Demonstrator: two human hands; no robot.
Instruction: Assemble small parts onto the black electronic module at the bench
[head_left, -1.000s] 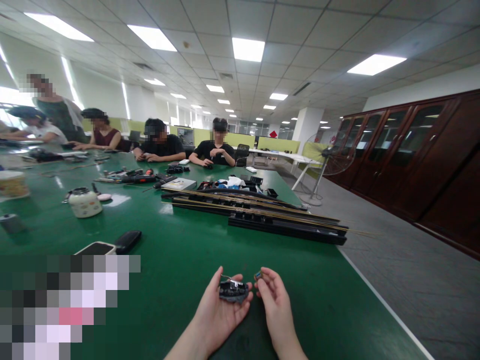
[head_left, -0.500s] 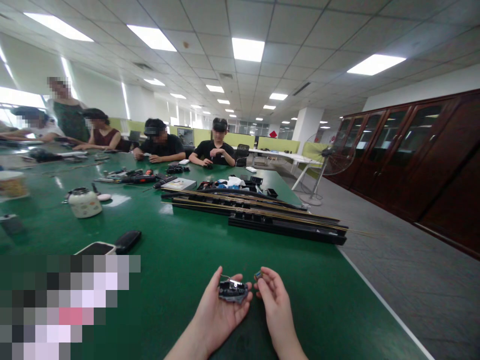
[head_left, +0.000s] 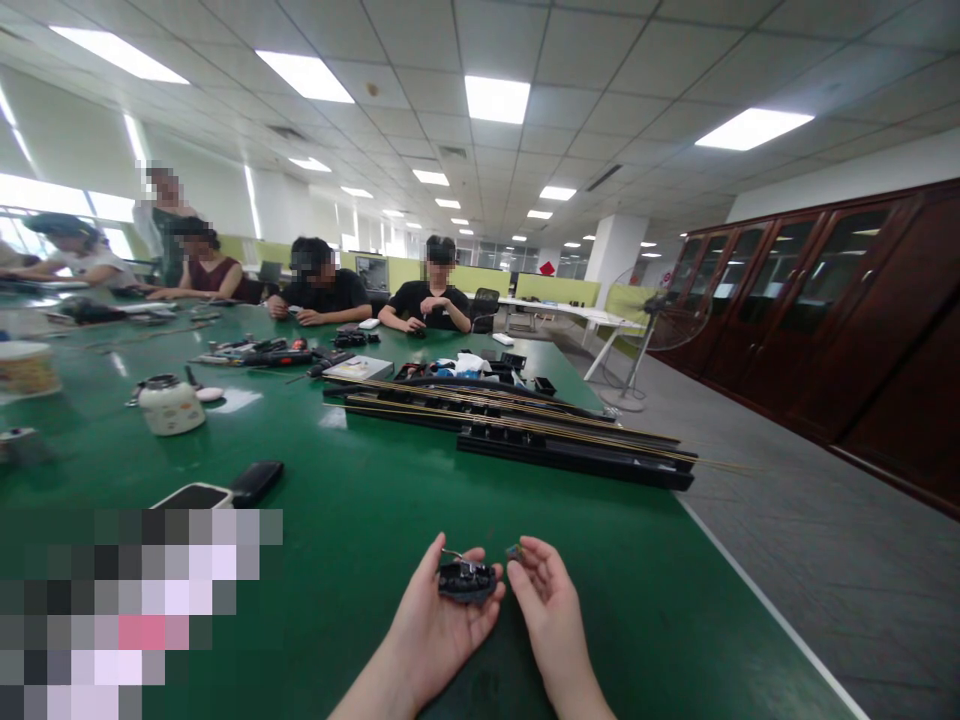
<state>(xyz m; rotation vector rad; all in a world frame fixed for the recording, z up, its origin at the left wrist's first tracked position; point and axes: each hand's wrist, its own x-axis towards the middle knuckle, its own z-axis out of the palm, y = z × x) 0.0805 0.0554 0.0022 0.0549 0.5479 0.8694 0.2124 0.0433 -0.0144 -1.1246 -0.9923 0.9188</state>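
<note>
My left hand (head_left: 442, 630), palm up, cradles a small black plastic housing (head_left: 466, 584) between thumb and fingers. A thin light-coloured wire loops from the top of that housing near my thumb, and its open side shows inner parts too small to name. Just right of it, the fingertips of my right hand (head_left: 551, 605) pinch a tiny greenish part (head_left: 514, 552), which looks like a small circuit board. The two hands are close together but apart, above the green table (head_left: 360, 540).
Long black plastic strips (head_left: 570, 455) with thin brass-coloured rods lie beyond my hands. To the left are a black-screened device (head_left: 193, 496), a black case (head_left: 257, 483) and a white jar (head_left: 171, 405). Tools (head_left: 262, 354) lie farther back. Several people sit across the table.
The tiny part has turned slightly between my right fingertips. The housing's bright glint has faded, and my left hand has barely moved. In the background, the standing person has shifted right.
</note>
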